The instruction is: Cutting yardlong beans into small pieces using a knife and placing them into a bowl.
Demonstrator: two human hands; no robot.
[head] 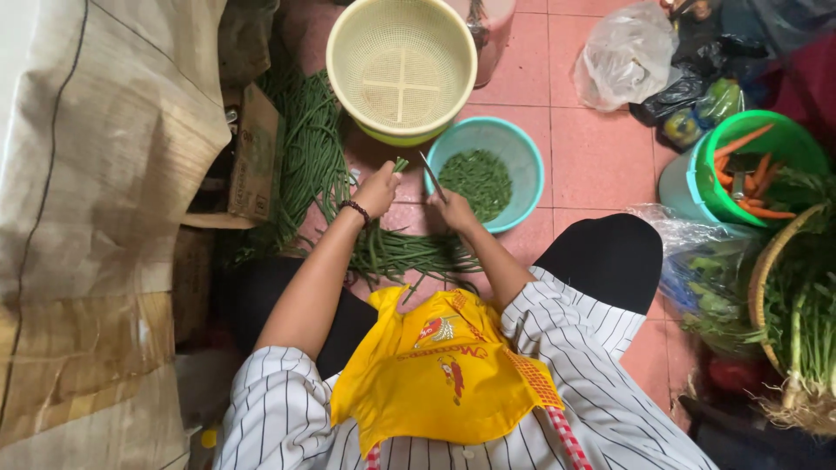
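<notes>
We grip the long-bean bundle (396,165) upright in our clenched left hand (376,190), while our right hand (453,209), at three o'clock, clenches the knife (433,177), blade angled toward eleven o'clock.

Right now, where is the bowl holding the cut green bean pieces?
In the head view, the teal bowl sits on the pink tiled floor, just beyond the right hand and below the empty yellow colander.
</notes>
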